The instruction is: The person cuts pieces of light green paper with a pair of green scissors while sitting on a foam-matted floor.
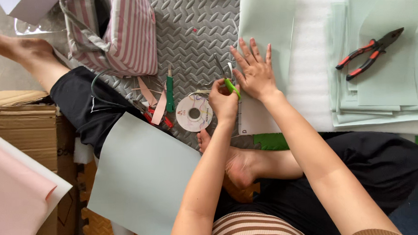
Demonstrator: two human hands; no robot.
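My left hand [223, 102] is closed around the green handle of a pair of scissors [229, 82], whose blades point away from me at the left edge of a pale green sheet [266, 23]. My right hand [254, 73] lies flat on that sheet with the fingers spread, right beside the scissors. The sheet rests on a grey patterned metal floor plate [201, 25] and white foam. A white disc [193, 113] lies just left of my left hand.
A green utility knife [170, 92] and pink strips lie left of the disc. A pink striped bag [120, 35] stands behind them. Red-handled pliers [371, 54] rest on stacked pale green sheets [384, 86] at right. A grey-blue sheet [141, 177], cardboard box [24, 121] and bare leg [28, 54] fill the left.
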